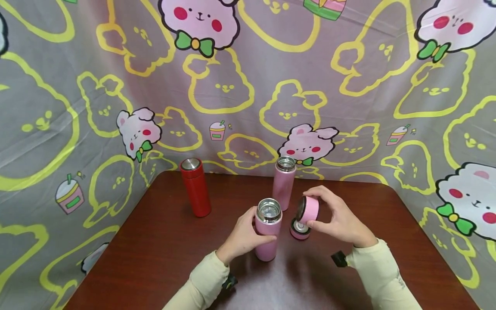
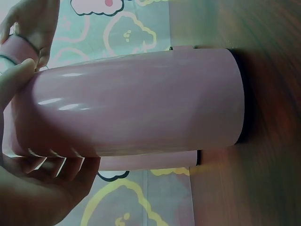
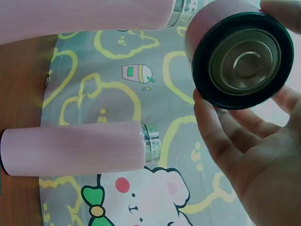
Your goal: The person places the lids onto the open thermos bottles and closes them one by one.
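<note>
My left hand [image 1: 245, 236] grips a pink thermos [image 1: 266, 241] around its upper body. Its steel mouth is uncovered and faces up, and its dark base [image 2: 242, 96] is close over the table. To the right, my right hand [image 1: 341, 217] holds a pink lid [image 1: 311, 209] between thumb and fingers, tilted on its side. In the right wrist view the black rim and steel inside of that lid [image 3: 244, 66] face the camera. Below it, a second pink lid [image 1: 300, 230] lies on the table with its inside up. A second pink thermos [image 1: 284, 185], also uncovered, stands just behind.
A red thermos [image 1: 196, 189] with its lid on stands at the back left of the brown table [image 1: 155, 241]. A grey curtain [image 1: 248, 129] printed with cartoon rabbits and yellow outlines encloses the table's back and sides.
</note>
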The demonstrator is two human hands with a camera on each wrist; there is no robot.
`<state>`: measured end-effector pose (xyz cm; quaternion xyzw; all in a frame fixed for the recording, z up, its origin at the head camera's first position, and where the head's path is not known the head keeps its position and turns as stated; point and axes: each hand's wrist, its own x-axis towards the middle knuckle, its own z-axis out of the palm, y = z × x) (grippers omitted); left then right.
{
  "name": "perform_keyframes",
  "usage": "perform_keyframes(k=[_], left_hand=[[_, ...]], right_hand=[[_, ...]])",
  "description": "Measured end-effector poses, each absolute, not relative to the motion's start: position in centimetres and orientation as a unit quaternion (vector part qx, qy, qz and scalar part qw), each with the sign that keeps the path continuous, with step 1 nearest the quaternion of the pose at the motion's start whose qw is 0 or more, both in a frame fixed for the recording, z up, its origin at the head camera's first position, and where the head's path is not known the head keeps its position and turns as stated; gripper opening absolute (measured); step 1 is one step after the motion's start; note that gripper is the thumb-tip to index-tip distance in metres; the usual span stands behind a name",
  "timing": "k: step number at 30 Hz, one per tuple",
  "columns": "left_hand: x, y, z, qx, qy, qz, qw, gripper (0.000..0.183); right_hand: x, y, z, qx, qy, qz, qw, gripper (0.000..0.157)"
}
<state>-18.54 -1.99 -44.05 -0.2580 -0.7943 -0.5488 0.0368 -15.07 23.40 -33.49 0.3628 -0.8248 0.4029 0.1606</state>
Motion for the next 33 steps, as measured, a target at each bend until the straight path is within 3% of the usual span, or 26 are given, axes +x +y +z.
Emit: perform_keyframes(k=[6,15,20,33], left_hand=[[-18.5,-2.0,-44.2,-0.262,-0.793,-0.549,0.036,0.069],[-18.4,-2.1,-44.3,-0.265,-0.798,-0.541,0.027,0.072],[-18.5,-2.3,-44.6,-0.264,-0.797,-0.543,0.016,0.074],[-19.5,-3.9,-44.9,-0.331,-0.75,-0.567,-0.075,0.076]], right_hand=[[-15.1,23.0,-33.0,0.343,-0.808,0.45,0.164,0.061],[-17.5,23.9,-35.5,0.355,-0.77,0.521,0.1,0.061],[-18.0,23.3,-35.8,0.371,-0.751,0.537,0.103,0.063],[-18.7,21.6,-36.3,0.389,-0.717,0.569,0.099,0.062]])
